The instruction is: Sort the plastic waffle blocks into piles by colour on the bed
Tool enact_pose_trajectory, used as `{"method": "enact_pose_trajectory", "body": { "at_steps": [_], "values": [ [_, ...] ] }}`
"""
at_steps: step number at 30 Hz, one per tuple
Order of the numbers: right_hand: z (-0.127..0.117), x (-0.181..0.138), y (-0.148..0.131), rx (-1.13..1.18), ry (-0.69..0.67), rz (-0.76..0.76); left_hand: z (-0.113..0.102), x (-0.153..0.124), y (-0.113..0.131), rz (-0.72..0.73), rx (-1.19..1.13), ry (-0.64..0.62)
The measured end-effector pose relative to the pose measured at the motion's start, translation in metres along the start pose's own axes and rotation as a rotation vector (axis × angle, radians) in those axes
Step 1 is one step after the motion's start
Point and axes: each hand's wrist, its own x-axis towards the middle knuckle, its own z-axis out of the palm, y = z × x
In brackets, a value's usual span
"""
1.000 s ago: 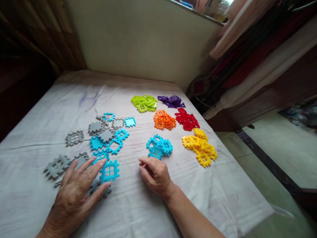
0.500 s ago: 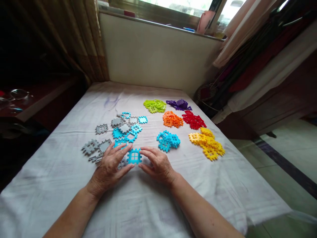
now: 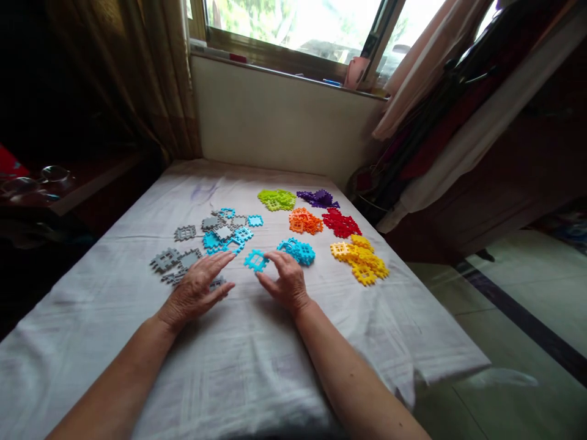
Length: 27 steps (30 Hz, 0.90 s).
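Tile (image 3: 255, 261), blue, was apparently pinched by R hand (image 3: 288, 282), at its 10 o'clock; L hand (image 3: 197, 286) was spread near grey pcs (image 3: 190, 257). Prob. mid colour-sort; next called for release on blue pile (image 3: 300, 250), R hand's 1 o'clock.

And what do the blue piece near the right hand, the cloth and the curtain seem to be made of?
Blue piece: probably hard plastic, smooth; even colour and square teeth. Cloth: matt fabric, perhaps cotton; soft wrinkles show. Curtain: fabric too, maybe slightly shiny; it hangs in folds, fibre unclear.
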Motion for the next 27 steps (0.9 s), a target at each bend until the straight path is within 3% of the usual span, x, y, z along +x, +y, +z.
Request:
{"method": "enact_pose_trajectory", "body": {
  "at_steps": [4,7,10,14,22,27],
  "values": [
    [-0.024,0.007,0.039,-0.148,0.223,0.325,-0.018,-0.004,-0.010,-0.225,0.091,0.233],
    [-0.036,0.012,0.065,-0.208,0.202,0.524,-0.028,-0.013,-0.025,-0.391,0.151,0.331],
    [-0.035,0.015,0.078,-0.226,0.140,0.603,-0.030,-0.022,-0.040,-0.578,0.193,0.302],
    [-0.028,0.014,0.080,-0.253,0.091,0.637,-0.026,-0.027,-0.053,-0.764,0.215,0.246],
    [-0.021,0.004,0.087,-0.332,0.147,0.487,-0.012,-0.020,-0.056,-0.649,0.186,0.223],
    [-0.023,0.003,0.087,-0.343,0.185,0.437,-0.017,-0.007,-0.055,-0.711,0.022,0.296]
  ]
}}
